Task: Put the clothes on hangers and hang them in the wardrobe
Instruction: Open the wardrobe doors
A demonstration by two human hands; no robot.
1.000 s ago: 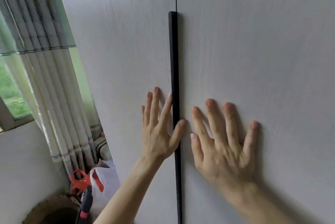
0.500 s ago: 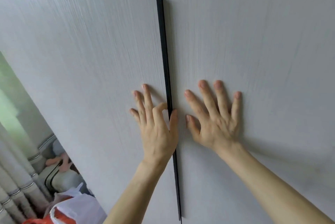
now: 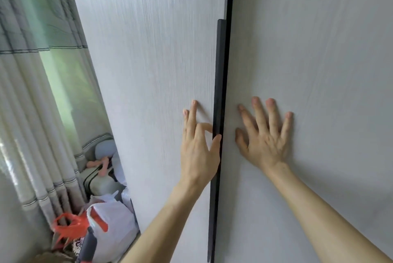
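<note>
Head view, only view available.

- Two wardrobe doors are counted: the left door [image 3: 148,71] and the right door [image 3: 319,50]. They are met at a dark seam that runs up between the two hands.
- One black handle strip [image 3: 219,75] is seen on the left door's edge, rising well above the left hand [image 3: 197,152].
- Left hand: two fingers are laid straight on the left door, the index is crooked toward the strip and the thumb is set on it. Whether the strip is actually pinched cannot be told. The placement is judged to be for pulling that door open.
- Right hand [image 3: 265,135]: spread wide and pressed flat on the right door, nothing held. It is judged to be steadying that panel.
- Clothes and hangers: none are seen. They are presumed to be out of frame, so the task is judged barely begun.
- Left of and below the left hand, one white plastic bag [image 3: 112,224] and one red-orange bag [image 3: 66,226] are noted on the floor. One striped curtain [image 3: 32,113] hangs beyond them.
</note>
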